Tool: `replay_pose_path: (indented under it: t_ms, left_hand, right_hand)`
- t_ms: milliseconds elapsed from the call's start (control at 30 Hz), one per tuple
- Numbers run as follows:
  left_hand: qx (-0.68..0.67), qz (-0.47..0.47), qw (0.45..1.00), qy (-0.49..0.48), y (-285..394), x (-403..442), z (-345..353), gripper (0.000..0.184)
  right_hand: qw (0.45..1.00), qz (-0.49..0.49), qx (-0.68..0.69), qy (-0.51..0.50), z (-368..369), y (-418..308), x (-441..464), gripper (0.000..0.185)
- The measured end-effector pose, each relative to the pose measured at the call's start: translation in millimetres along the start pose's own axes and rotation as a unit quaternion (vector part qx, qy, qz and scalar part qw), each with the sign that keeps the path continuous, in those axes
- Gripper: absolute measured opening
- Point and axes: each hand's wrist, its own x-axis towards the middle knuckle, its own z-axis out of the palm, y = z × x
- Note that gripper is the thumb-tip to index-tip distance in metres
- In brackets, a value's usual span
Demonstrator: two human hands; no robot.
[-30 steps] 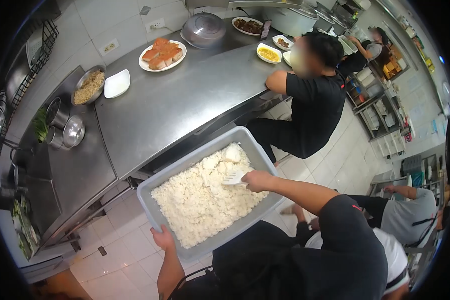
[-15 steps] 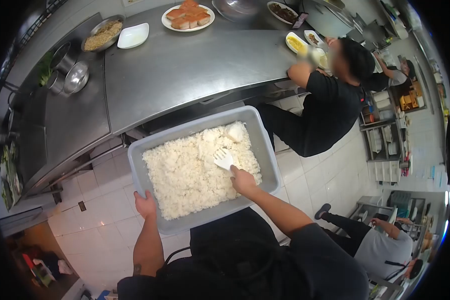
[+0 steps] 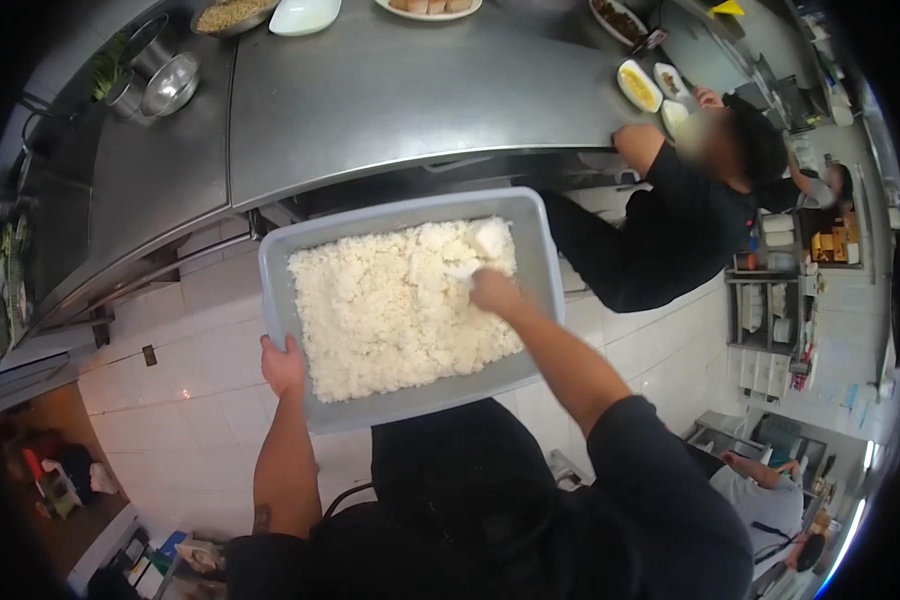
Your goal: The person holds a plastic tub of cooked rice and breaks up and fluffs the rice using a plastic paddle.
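A grey plastic tub point(image 3: 400, 208) is in front of me, filled with a broad layer of white cooked rice point(image 3: 380, 310). My left hand point(image 3: 283, 365) grips the tub's left rim, thumb and fingers on either side of the wall. Over the right part of the rice, my right hand point(image 3: 495, 292) is closed round the handle of a white rice paddle point(image 3: 462, 270). The paddle's blade is partly sunk in the rice, so only a bit of it shows. A larger clump of rice point(image 3: 488, 238) lies near the tub's far right corner.
Beyond the tub runs a steel counter point(image 3: 410, 100). Metal bowls point(image 3: 172, 85), a white dish point(image 3: 305, 14) and a plate of pinkish blocks point(image 3: 430, 8) stand on it. A person in black point(image 3: 650, 240) sits at the right, beside small dishes point(image 3: 639, 86). Another person point(image 3: 755, 500) is at lower right.
The paddle has gone from lying visible over the rice to being pushed into it, with my right hand shifted up and right. My left hand still holds the rim. The view has tilted downward.
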Motion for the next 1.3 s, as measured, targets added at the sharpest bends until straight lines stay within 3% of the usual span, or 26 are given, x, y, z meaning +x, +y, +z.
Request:
replay_pose_path:
  t_ms: [33, 100, 200, 333, 433, 667, 833, 933, 1067, 1233, 1300]
  left_hand:
    - [-0.005, -0.011, 1.000, -0.012, -1, 1, -3, 0.042]
    - [-0.022, -0.031, 0.999, -0.011, 4, 8, -1, 0.043]
    - [-0.026, -0.005, 1.000, -0.007, -11, 3, -1, 0.044]
    - [-0.015, -0.012, 1.000, -0.010, -2, 6, -4, 0.044]
    - [-0.016, -0.016, 1.000, -0.015, -6, 7, -3, 0.044]
    - [-0.005, -0.025, 1.000, -0.002, 6, 2, -6, 0.042]
    - [-0.007, -0.014, 1.000, -0.014, -6, 5, -5, 0.041]
    - [-0.022, -0.018, 0.999, -0.026, -4, 5, -1, 0.041]
    - [-0.016, -0.026, 0.999, -0.028, -7, 8, -1, 0.042]
    - [0.004, -0.016, 1.000, -0.003, 1, 8, -5, 0.042]
    - [0.026, -0.009, 1.000, -0.003, -2, -1, -2, 0.043]
  right_hand:
    - [0.998, -0.032, 0.016, 0.045, 24, 12, -20, 0.038]
    - [0.998, -0.004, 0.003, 0.063, 36, 5, -66, 0.039]
    - [0.999, -0.020, -0.049, 0.002, -20, -11, -105, 0.035]
    - [0.982, -0.115, -0.148, 0.010, -93, -30, -71, 0.028]
    - [0.958, -0.152, -0.241, 0.017, -83, -56, -24, 0.023]
    - [0.995, -0.034, -0.056, 0.072, 23, -74, -10, 0.029]
    - [0.998, -0.036, 0.033, 0.047, 14, -25, -72, 0.038]
    - [0.990, -0.108, 0.072, 0.061, -9, 5, -94, 0.042]
    - [0.987, -0.011, 0.147, -0.071, -46, -17, -62, 0.046]
    - [0.992, -0.039, 0.107, -0.054, 26, -67, 13, 0.042]
    - [0.989, -0.032, 0.122, 0.074, 50, -70, -17, 0.027]
